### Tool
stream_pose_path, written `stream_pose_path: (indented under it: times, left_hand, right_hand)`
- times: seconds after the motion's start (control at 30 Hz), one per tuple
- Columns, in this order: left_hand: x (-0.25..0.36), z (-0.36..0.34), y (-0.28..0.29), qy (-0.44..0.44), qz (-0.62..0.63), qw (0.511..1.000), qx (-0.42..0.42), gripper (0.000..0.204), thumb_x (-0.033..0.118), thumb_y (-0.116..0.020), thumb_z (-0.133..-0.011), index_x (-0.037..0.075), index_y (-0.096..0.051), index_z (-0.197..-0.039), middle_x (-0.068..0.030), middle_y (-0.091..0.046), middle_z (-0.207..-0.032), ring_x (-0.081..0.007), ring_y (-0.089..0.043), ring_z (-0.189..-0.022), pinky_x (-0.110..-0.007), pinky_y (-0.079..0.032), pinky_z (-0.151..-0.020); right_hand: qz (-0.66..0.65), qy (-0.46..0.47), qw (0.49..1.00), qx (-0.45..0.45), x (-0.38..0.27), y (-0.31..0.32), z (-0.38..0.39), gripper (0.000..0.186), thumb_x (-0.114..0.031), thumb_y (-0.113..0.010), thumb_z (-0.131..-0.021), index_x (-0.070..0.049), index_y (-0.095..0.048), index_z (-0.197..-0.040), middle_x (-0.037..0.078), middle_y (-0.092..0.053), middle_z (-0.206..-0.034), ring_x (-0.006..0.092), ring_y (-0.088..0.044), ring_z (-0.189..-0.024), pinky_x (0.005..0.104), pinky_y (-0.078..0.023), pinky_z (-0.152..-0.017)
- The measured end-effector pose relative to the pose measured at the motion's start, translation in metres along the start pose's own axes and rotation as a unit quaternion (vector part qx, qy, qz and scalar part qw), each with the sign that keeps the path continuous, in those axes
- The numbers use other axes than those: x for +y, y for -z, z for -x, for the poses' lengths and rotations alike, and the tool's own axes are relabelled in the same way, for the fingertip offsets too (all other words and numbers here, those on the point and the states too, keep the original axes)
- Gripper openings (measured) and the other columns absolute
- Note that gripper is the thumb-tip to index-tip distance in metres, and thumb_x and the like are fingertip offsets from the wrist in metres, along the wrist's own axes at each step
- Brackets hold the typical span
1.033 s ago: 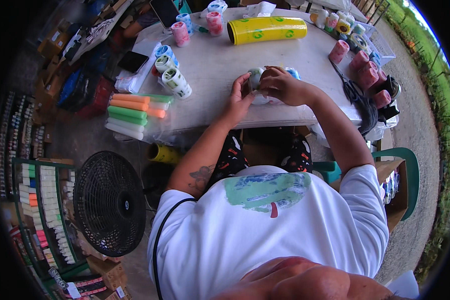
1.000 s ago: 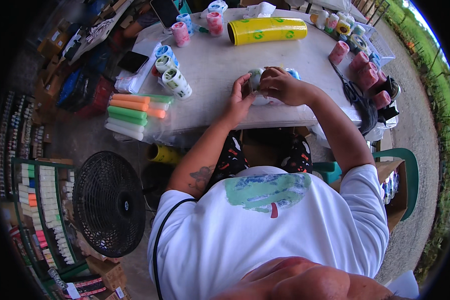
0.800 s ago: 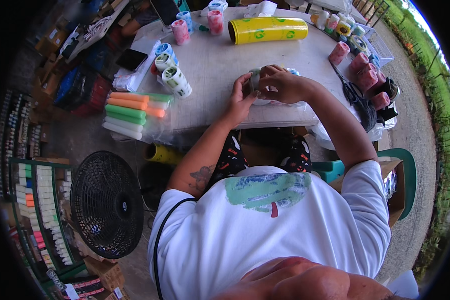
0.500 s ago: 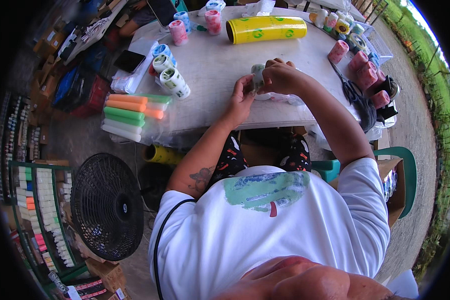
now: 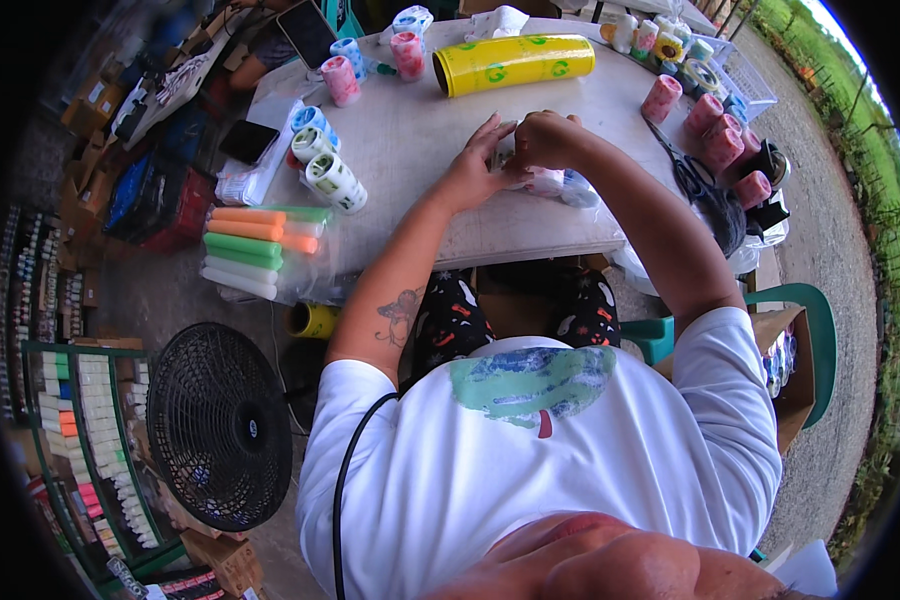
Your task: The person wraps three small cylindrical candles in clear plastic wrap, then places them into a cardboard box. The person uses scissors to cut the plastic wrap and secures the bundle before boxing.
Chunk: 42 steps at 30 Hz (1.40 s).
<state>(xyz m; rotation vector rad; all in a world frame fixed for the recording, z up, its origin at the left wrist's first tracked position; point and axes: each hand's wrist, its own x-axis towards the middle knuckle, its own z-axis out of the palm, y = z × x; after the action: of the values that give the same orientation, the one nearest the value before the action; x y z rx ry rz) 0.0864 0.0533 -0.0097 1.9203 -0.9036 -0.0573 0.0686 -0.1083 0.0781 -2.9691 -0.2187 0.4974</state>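
Bare table (image 5: pixel 425 130) left of the left hand (image 5: pixel 475 170) gives open passage. Yellow roll (image 5: pixel 515 62) blocks straight ahead, patterned rolls (image 5: pixel 325 170) fence the far left, scissors (image 5: pixel 682 172) and pink rolls (image 5: pixel 715 140) crowd the right (tight there).

We see a pale grey table (image 5: pixel 420 130) carrying nearly everything here. Along its far edge lies a yellow roll of film (image 5: pixel 515 63) on its side, with two pink patterned rolls (image 5: pixel 375 65) standing to its left. Toward the left edge, blue and green patterned rolls (image 5: pixel 325 165) lie in a row beside a dark phone (image 5: pixel 247 141). At the near left corner rests a clear bag of orange, green and white sticks (image 5: pixel 255 250), overhanging the edge. On the right side stand more pink rolls (image 5: pixel 715 135), and black scissors (image 5: pixel 685 170) lie flat just beside them. Our hands rest mid-table on a small clear-wrapped bundle (image 5: pixel 555 182).
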Motion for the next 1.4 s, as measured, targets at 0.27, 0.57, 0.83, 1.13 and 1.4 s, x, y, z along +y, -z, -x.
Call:
stream_pose_path:
  times: [0.27,0.57,0.83,1.13,1.4]
  left_hand:
    - [0.002,-0.033,0.011,0.078,0.053,0.986,-0.141,0.102,0.028,-0.087,-0.064,0.008,-0.029,-0.145,-0.015,-0.019,-0.154,-0.029,-0.028,-0.139,-0.038,-0.031,-0.112]
    - [-0.015,-0.03,-0.003,0.056,0.041,0.993,-0.099,0.086,0.027,-0.086,-0.065,0.006,-0.045,-0.138,-0.0161,-0.027,-0.151,-0.0283,-0.029,-0.139,-0.037,-0.032,-0.111]
    - [-0.012,-0.017,-0.006,0.008,0.007,0.998,-0.062,0.082,0.031,-0.084,-0.067,0.01,-0.047,-0.137,-0.0163,-0.032,-0.149,-0.028,-0.032,-0.138,-0.038,-0.032,-0.11]
    - [0.0,0.017,-0.01,-0.038,-0.105,0.994,-0.003,0.074,0.036,-0.079,-0.072,0.015,-0.049,-0.136,-0.0165,-0.037,-0.146,-0.0332,-0.037,-0.134,-0.042,-0.033,-0.109]
    - [0.005,0.054,0.005,-0.039,-0.213,0.976,0.026,0.073,0.042,-0.074,-0.076,0.017,-0.044,-0.139,-0.017,-0.032,-0.147,-0.039,-0.031,-0.133,-0.05,-0.029,-0.108]
  right_hand:
    - [0.009,-0.019,1.0,0.019,0.007,0.01,-0.004,0.039,-0.051,-0.075,-0.07,-0.019,-0.074,-0.093,0.004,-0.069,-0.084,0.0248,-0.062,-0.085,0.0476,-0.037,-0.066]
    - [0.001,-0.022,0.999,0.03,0.011,0.01,-0.004,0.039,-0.052,-0.077,-0.067,-0.018,-0.073,-0.085,0.002,-0.068,-0.089,0.0227,-0.061,-0.093,0.0541,-0.037,-0.074]
    - [-0.063,-0.095,0.993,0.029,0.02,0.001,0.002,0.066,-0.05,-0.084,-0.057,-0.014,-0.06,-0.106,0.008,-0.056,-0.118,0.0311,-0.047,-0.118,0.0617,-0.031,-0.087]
    - [-0.107,0.022,0.967,0.228,0.066,-0.04,0.029,0.093,-0.048,-0.082,-0.063,-0.024,-0.036,-0.14,0.008,-0.034,-0.147,0.0302,-0.025,-0.141,0.0693,-0.014,-0.105]
    - [-0.281,-0.145,0.681,0.66,0.229,-0.041,0.155,0.036,-0.023,-0.069,-0.085,0.002,-0.063,-0.111,0.015,-0.065,-0.104,0.0231,-0.061,-0.099,0.0327,-0.045,-0.089]
